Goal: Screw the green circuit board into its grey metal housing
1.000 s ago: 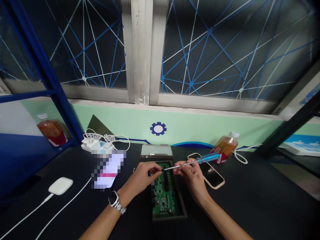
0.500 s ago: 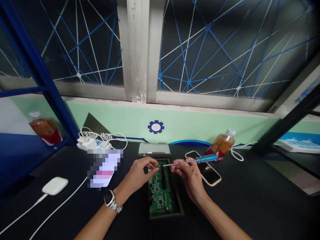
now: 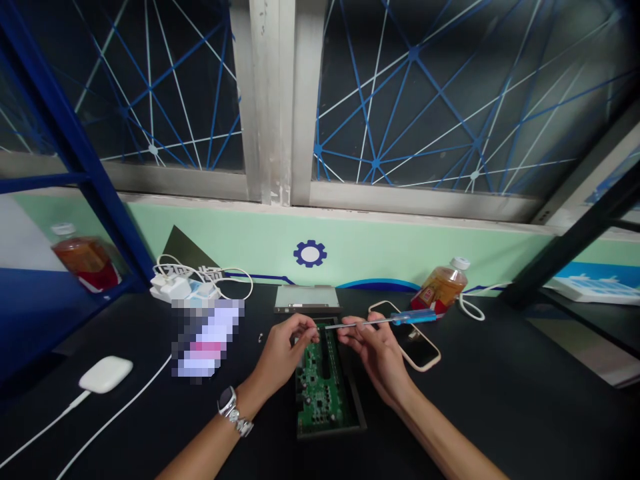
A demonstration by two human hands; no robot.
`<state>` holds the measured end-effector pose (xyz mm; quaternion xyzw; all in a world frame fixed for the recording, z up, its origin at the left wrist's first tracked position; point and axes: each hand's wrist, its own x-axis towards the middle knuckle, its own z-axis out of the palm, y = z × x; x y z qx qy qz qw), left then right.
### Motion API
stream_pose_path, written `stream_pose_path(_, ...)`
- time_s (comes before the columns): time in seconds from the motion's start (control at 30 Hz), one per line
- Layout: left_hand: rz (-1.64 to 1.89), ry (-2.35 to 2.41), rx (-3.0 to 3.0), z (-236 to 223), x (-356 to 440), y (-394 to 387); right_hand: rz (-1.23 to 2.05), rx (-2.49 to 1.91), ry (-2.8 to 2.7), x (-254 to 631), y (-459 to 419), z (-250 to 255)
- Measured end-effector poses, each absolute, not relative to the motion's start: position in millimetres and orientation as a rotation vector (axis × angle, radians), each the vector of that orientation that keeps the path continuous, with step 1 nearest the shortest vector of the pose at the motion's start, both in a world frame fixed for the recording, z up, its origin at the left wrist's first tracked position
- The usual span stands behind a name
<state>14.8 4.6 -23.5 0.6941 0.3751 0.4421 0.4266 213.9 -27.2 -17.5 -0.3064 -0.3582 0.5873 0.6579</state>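
A green circuit board (image 3: pixel 323 390) lies in an open black case (image 3: pixel 359 413) on the dark table. My right hand (image 3: pixel 374 350) grips the metal shaft of a blue-handled screwdriver (image 3: pixel 397 319), held nearly level with its tip pointing left over the board's far end. My left hand (image 3: pixel 287 347), with a watch on its wrist, pinches something tiny right at the screwdriver tip; what it holds is too small to name.
A grey metal cover (image 3: pixel 307 299) lies behind the case. A phone (image 3: pixel 417 343) and a tilted drink bottle (image 3: pixel 441 288) sit to the right. Left are a blurred screen (image 3: pixel 205 337), white chargers with cables (image 3: pixel 187 288), a white earbud case (image 3: pixel 105 374) and another bottle (image 3: pixel 84 261).
Both hands with the screwdriver shifted slightly toward the far end of the board. The screwdriver has levelled out.
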Motion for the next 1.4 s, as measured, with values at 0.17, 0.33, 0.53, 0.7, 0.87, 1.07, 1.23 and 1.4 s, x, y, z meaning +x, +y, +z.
stream_pose_path(0.17,1.048,0.802,1.463,-29.2,16.2,8.6,1.388,-0.637,-0.864,214.5,-30.5,-9.2)
stream_pose_path(0.33,0.978,0.727,1.466,-25.8,11.9,9.2,1.448,-0.631,-0.895,214.5,-31.4,-5.8)
stream_pose_path(0.53,1.036,0.877,1.677,-19.8,11.9,3.4,1.412,-0.741,-0.85,212.8,-27.8,-11.5)
stream_pose_path(0.7,1.058,0.928,1.804,-15.9,13.4,-1.4,1.345,-0.88,-0.75,212.2,-24.5,-21.1)
stream_pose_path(0.87,1.141,0.967,1.987,-12.8,14.8,-5.9,1.293,-0.949,-0.746,207.5,-27.5,-25.4)
stream_pose_path(1.07,1.001,0.988,2.224,-0.1,-4.6,1.0,1.325,-0.909,-0.733,209.6,-26.4,-23.5)
stream_pose_path(1.23,0.826,1.105,2.331,4.2,-50.0,25.2,1.271,-0.911,-0.747,222.0,-18.5,-25.3)
stream_pose_path(1.4,0.615,1.239,2.36,-22.6,-83.2,46.3,1.275,-0.924,-0.836,220.2,-20.1,-26.4)
